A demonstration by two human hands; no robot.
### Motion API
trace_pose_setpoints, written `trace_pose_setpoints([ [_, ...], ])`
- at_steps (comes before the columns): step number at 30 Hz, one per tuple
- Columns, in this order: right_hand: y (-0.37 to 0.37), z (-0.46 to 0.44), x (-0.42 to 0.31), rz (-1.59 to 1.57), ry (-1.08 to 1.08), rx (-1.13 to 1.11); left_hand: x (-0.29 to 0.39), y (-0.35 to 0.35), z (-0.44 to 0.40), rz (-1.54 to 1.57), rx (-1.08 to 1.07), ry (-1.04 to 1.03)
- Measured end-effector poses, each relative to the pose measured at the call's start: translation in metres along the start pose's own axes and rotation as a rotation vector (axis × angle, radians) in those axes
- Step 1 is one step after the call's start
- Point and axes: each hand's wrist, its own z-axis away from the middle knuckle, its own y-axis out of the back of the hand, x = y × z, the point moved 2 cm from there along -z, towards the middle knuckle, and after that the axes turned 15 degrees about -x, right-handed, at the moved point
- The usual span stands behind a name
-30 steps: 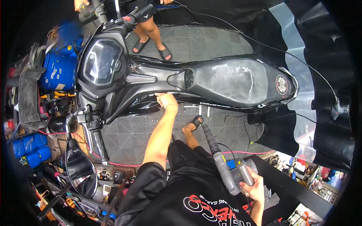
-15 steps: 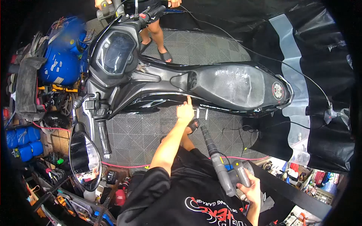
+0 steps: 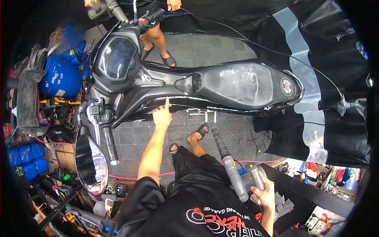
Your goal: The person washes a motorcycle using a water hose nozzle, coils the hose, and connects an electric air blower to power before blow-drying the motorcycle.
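Observation:
A black scooter stands across the view, with a worn grey seat and a handlebar at the left. My left hand holds nothing; its index finger is stretched out, pointing at the scooter's near side panel, the other fingers curled. Whether the fingertip touches the panel I cannot tell. On the right, my right hand is wrapped round the handle of a grey handheld blower. Its long nozzle points up toward the scooter's side, short of the bodywork.
Across the scooter, another person's hand hangs near a second grey blower. A mirror juts out at left. Blue tanks and tools crowd the left side. A pink hose crosses the floor; a black cable hangs at right.
My left hand has moved left along the scooter's side, from near the seat's front toward the footwell. My right hand still holds the blower, slightly shifted. The other person has shifted slightly left.

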Motion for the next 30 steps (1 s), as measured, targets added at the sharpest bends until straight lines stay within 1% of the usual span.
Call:
trace_pose_setpoints([
  [3,0.0,-0.001,0.007,-0.006,0.011,-0.026,0.001,-0.007,0.017,0.258,0.048,0.099],
  [5,0.001,-0.001,0.011,0.004,0.039,-0.052,0.002,-0.015,0.047,0.365,0.03,0.044],
  [7,-0.008,-0.002,-0.004,-0.067,-0.037,-0.012,0.001,-0.038,0.083,0.482,-0.071,0.042],
  [8,-0.011,-0.006,-0.005,-0.095,-0.01,0.002,-0.002,-0.056,0.1,0.502,-0.125,0.063],
  [10,-0.016,-0.018,-0.007,-0.088,0.014,-0.01,-0.017,-0.09,0.139,0.648,-0.187,0.127],
  [11,-0.019,-0.024,-0.008,-0.085,0.027,-0.016,-0.023,-0.099,0.165,0.72,-0.168,0.156],
  [12,-0.028,-0.032,-0.014,-0.103,0.014,-0.026,-0.031,-0.113,0.187,0.725,-0.135,0.222],
  [13,-0.039,-0.04,-0.02,-0.121,0.001,-0.037,-0.043,-0.13,0.203,0.733,-0.173,0.293],
  [14,-0.054,-0.051,-0.024,-0.108,0.082,-0.029,-0.056,-0.151,0.222,0.76,-0.137,0.294],
  [15,-0.068,-0.061,-0.027,-0.096,0.163,-0.021,-0.067,-0.157,0.241,0.763,-0.148,0.328],
  [16,-0.077,-0.067,-0.029,-0.07,0.136,-0.061,-0.079,-0.167,0.261,0.772,-0.056,0.275],
  [17,-0.09,-0.072,-0.035,-0.068,0.153,-0.083,-0.084,-0.152,0.282,0.791,-0.086,0.319],
  [19,-0.109,-0.077,-0.047,-0.104,0.132,-0.19,-0.105,-0.155,0.305,0.804,-0.127,0.348],
  [22,-0.136,-0.082,-0.058,-0.216,0.144,-0.329,-0.127,-0.146,0.322,1.044,-0.127,0.271],
  [25,-0.159,-0.085,-0.06,-0.288,0.159,-0.377,-0.119,-0.108,0.326,1.263,0.044,0.162],
  [26,-0.165,-0.083,-0.059,-0.311,0.179,-0.372,-0.117,-0.096,0.325,1.376,0.015,0.128],
  [29,-0.175,-0.08,-0.046,-0.496,0.195,-0.321,-0.095,-0.071,0.311,1.611,0.022,-0.093],
  [30,-0.176,-0.078,-0.044,-0.537,0.195,-0.252,-0.08,-0.054,0.311,1.624,0.024,-0.222],
])
